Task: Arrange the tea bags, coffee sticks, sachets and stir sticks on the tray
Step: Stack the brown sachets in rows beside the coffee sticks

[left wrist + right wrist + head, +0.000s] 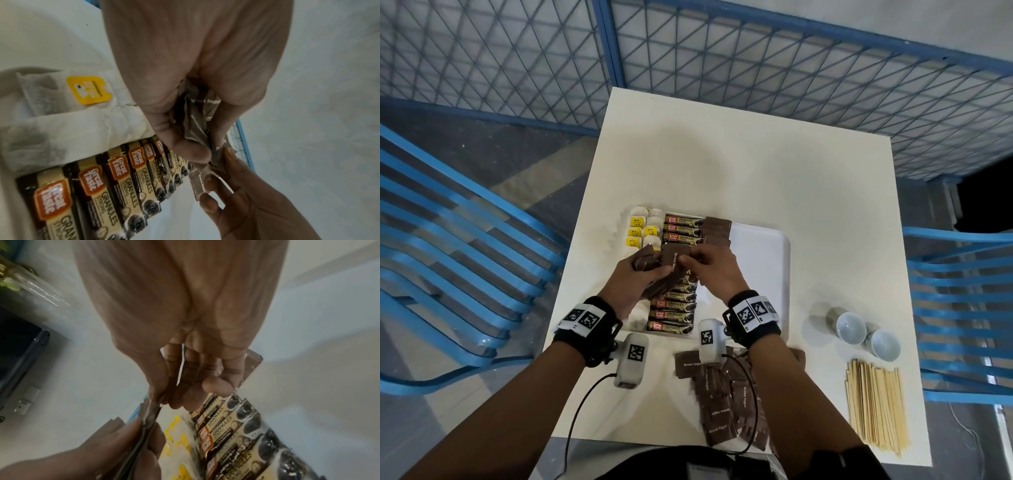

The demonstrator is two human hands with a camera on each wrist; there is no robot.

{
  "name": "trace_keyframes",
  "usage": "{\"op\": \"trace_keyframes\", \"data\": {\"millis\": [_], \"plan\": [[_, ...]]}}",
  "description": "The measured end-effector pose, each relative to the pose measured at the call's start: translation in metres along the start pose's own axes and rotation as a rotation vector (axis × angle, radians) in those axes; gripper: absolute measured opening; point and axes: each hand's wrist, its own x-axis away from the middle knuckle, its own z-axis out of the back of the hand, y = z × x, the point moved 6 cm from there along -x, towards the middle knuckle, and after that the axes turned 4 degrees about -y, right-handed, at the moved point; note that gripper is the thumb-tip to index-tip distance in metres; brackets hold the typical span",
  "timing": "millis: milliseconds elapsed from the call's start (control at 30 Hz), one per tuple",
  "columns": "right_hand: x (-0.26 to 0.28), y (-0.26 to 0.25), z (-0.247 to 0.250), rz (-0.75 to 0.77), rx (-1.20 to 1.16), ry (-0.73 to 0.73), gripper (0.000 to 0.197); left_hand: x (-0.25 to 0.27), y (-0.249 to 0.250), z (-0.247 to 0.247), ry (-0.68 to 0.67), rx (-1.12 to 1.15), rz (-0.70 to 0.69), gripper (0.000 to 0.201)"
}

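Both hands over the tray [774, 246], near the table's left edge. My left hand [642, 274] grips a wad of brown sugar sachets [650, 265]; my right hand [710, 265] pinches the top one [674, 260], fingers closed on it. Tea bags [638, 229] and coffee sticks [681, 228] fill two columns; a third, of sachets [717, 231], has begun at the far edge. I would peel one sachet at a time, lay it flat and square beside the coffee sticks, and keep the wad firmly held so none spill. Loose sachets [722, 404] and stir sticks [876, 407] wait at the near edge.

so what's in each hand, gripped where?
Left hand grips a bunch of brown sugar sachets around their lower ends; right hand pinches one sachet's top edge.
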Motion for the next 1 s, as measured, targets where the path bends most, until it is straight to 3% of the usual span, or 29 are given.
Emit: {"op": "trace_keyframes", "data": {"millis": [200, 300, 400, 500, 700, 867, 1000], "plan": [[0.000, -0.009, 0.005, 0.015, 0.063, 0.079, 0.012, 0.001, 0.000, -0.001, 0.061, -0.052, 0.000, 0.015], [0.003, -0.018, 0.003, 0.091, 0.138, -0.018, 0.016, 0.002, 0.006, 0.000, 0.091, -0.034, -0.007, 0.028], [0.004, -0.022, -0.002, 0.126, 0.200, -0.105, 0.012, 0.000, 0.011, 0.002, 0.121, -0.086, -0.037, 0.016], [0.002, -0.019, 0.005, 0.083, 0.150, -0.052, 0.011, -0.002, 0.011, 0.005, 0.157, -0.112, -0.071, 0.005], [-0.003, -0.001, 0.011, 0.009, 0.161, 0.046, 0.015, -0.002, 0.005, 0.005, 0.147, -0.094, -0.054, 0.020], [-0.005, 0.006, 0.016, 0.004, 0.117, 0.140, 0.021, 0.000, 0.001, 0.005, 0.089, -0.049, -0.009, 0.022], [0.000, 0.005, 0.014, -0.006, 0.069, 0.140, 0.023, 0.000, 0.003, 0.004, 0.120, -0.062, -0.021, 0.022]]}}
